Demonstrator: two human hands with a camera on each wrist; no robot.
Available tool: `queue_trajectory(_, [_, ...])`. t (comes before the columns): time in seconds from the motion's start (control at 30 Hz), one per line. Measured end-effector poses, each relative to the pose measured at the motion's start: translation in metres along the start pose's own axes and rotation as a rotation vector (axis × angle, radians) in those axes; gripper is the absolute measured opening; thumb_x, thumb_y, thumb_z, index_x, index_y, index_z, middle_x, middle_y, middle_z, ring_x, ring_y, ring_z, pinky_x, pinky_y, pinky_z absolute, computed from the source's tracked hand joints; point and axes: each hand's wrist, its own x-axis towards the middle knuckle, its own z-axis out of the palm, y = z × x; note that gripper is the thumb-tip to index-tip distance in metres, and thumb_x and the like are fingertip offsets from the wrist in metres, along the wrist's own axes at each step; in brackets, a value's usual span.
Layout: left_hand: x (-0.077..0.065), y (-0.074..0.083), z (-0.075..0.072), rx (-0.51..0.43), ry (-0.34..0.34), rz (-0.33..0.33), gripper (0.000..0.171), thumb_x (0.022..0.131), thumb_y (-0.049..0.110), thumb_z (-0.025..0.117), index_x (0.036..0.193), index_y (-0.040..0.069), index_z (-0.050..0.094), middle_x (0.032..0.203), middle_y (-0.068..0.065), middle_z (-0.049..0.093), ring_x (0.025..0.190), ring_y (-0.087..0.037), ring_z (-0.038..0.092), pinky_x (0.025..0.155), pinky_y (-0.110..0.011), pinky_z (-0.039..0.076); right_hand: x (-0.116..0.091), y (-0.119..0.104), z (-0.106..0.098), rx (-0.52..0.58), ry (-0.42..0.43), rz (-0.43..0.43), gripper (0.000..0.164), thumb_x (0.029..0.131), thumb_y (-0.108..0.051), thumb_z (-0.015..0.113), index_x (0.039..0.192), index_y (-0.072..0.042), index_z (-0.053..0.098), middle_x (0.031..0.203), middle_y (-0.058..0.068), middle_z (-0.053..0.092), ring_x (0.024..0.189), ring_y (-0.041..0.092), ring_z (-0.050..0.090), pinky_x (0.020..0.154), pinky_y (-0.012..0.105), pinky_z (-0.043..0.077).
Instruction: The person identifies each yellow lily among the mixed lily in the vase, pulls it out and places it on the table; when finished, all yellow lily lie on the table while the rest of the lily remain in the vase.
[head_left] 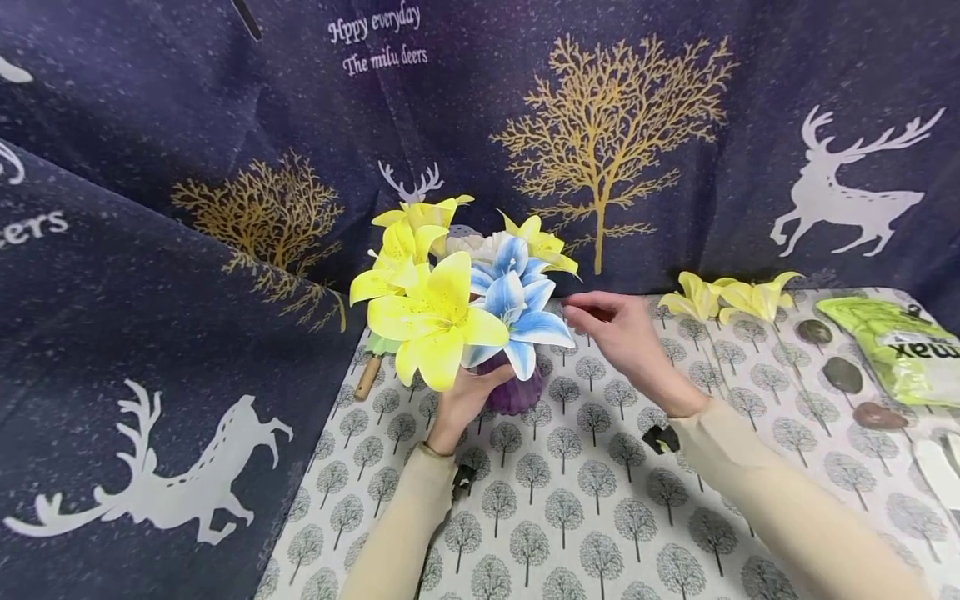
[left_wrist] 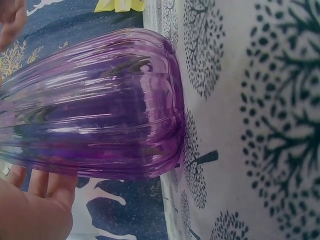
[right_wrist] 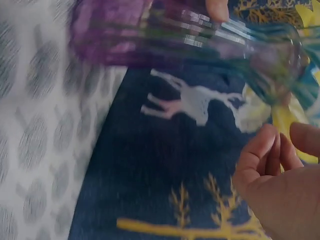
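Observation:
A ribbed purple glass vase (left_wrist: 110, 100) stands on the tree-print cloth, its neck turning teal in the right wrist view. My left hand (head_left: 465, 404) holds it from the left, with fingers (left_wrist: 47, 185) against its side. Out of the vase rise yellow lilies (head_left: 435, 312) and blue lilies (head_left: 517, 308), with white blooms (head_left: 476, 243) partly hidden behind. My right hand (head_left: 618, 329) hovers just right of the bouquet, fingers loosely bent, nothing visible in them. In the right wrist view its fingertips are close to a yellow petal (right_wrist: 282, 122); contact cannot be told.
Two yellow lilies (head_left: 723, 298) lie on the cloth at the right. Beyond them are several stones (head_left: 842, 375) and a green package (head_left: 896, 350). A wooden handle (head_left: 367, 379) shows left of the bouquet. Dark deer-print fabric (head_left: 450, 100) hangs behind and at the left.

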Motion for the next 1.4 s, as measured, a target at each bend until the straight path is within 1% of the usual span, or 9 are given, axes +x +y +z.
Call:
queue_trajectory(0.13, [0.001, 0.002, 0.0, 0.105, 0.015, 0.035, 0.076, 0.07, -0.008, 0.085, 0.137, 0.008, 0.053, 0.137, -0.006, 0.06, 0.129, -0.01, 0.053, 0.121, -0.032, 0.037, 0.011, -0.001, 0.019, 0.074, -0.008, 0.009, 0.033, 0.097, -0.033, 0.068, 0.122, -0.012, 0.073, 0.11, 0.004, 0.075, 0.087, 0.005, 0.066, 0.072, 0.019, 0.054])
queue_trajectory(0.27, [-0.002, 0.016, 0.002, 0.101, 0.003, 0.012, 0.073, 0.071, -0.005, 0.085, 0.136, 0.004, 0.053, 0.138, -0.015, 0.059, 0.128, -0.012, 0.054, 0.119, -0.036, 0.039, 0.019, -0.003, 0.03, 0.215, -0.048, -0.004, 0.036, 0.099, -0.035, 0.064, 0.122, -0.009, 0.071, 0.094, -0.002, 0.073, 0.077, 0.008, 0.065, 0.064, 0.021, 0.054])
queue_trajectory(0.4, [-0.004, 0.027, 0.002, 0.098, -0.004, -0.021, 0.07, 0.073, -0.002, 0.085, 0.135, 0.003, 0.053, 0.136, -0.016, 0.06, 0.126, -0.013, 0.055, 0.117, -0.037, 0.041, 0.026, -0.005, 0.036, 0.304, -0.1, 0.022, 0.039, 0.1, -0.035, 0.062, 0.128, -0.008, 0.068, 0.092, -0.005, 0.072, 0.077, 0.009, 0.067, 0.064, 0.022, 0.057])
queue_trajectory(0.57, [-0.005, 0.027, 0.003, 0.073, -0.006, -0.03, 0.069, 0.073, -0.005, 0.084, 0.134, 0.002, 0.053, 0.135, -0.016, 0.06, 0.125, -0.014, 0.056, 0.116, -0.036, 0.043, 0.035, -0.008, 0.036, 0.259, -0.112, 0.04, 0.033, 0.1, -0.028, 0.062, 0.126, -0.008, 0.068, 0.097, -0.005, 0.069, 0.086, 0.01, 0.066, 0.072, 0.022, 0.057])
queue_trajectory(0.67, [-0.006, 0.027, 0.003, 0.059, -0.002, -0.042, 0.069, 0.073, -0.007, 0.082, 0.135, 0.002, 0.053, 0.135, -0.017, 0.061, 0.123, -0.012, 0.056, 0.115, -0.033, 0.044, 0.042, -0.009, 0.037, 0.211, -0.115, 0.059, 0.025, 0.1, -0.026, 0.062, 0.117, -0.009, 0.07, 0.094, -0.004, 0.066, 0.085, 0.01, 0.062, 0.074, 0.022, 0.055])
queue_trajectory(0.83, [-0.006, 0.025, 0.004, 0.051, 0.004, -0.044, 0.067, 0.073, -0.008, 0.082, 0.134, 0.002, 0.054, 0.132, -0.013, 0.062, 0.12, -0.009, 0.057, 0.111, -0.028, 0.046, 0.05, -0.012, 0.039, 0.209, -0.134, 0.156, 0.013, 0.098, -0.022, 0.058, 0.096, -0.013, 0.067, 0.079, -0.005, 0.06, 0.073, 0.011, 0.054, 0.067, 0.023, 0.049])
queue_trajectory(1.0, [-0.006, 0.025, 0.005, 0.04, 0.005, -0.019, 0.068, 0.073, -0.009, 0.082, 0.134, 0.003, 0.054, 0.132, -0.009, 0.062, 0.121, -0.009, 0.057, 0.112, -0.028, 0.045, 0.053, -0.016, 0.04, 0.263, -0.154, 0.217, 0.01, 0.095, -0.016, 0.057, 0.095, -0.013, 0.066, 0.072, -0.004, 0.06, 0.062, 0.009, 0.057, 0.06, 0.022, 0.05])
queue_trajectory(1.23, [-0.005, 0.027, 0.005, 0.058, 0.023, -0.006, 0.072, 0.071, -0.007, 0.083, 0.136, 0.003, 0.052, 0.136, -0.014, 0.059, 0.125, -0.011, 0.054, 0.116, -0.033, 0.042, 0.054, -0.018, 0.041, 0.304, -0.114, 0.191, 0.008, 0.093, -0.011, 0.058, 0.092, -0.013, 0.066, 0.075, -0.006, 0.058, 0.068, 0.009, 0.054, 0.063, 0.022, 0.05])
queue_trajectory(1.4, [-0.003, 0.011, 0.004, 0.011, 0.022, -0.04, 0.073, 0.072, -0.01, 0.081, 0.138, 0.006, 0.052, 0.138, -0.008, 0.059, 0.127, -0.011, 0.054, 0.119, -0.041, 0.04, 0.053, -0.017, 0.04, 0.37, -0.083, 0.145, 0.017, 0.091, -0.005, 0.058, 0.103, -0.011, 0.069, 0.08, -0.006, 0.06, 0.073, 0.01, 0.053, 0.065, 0.022, 0.05])
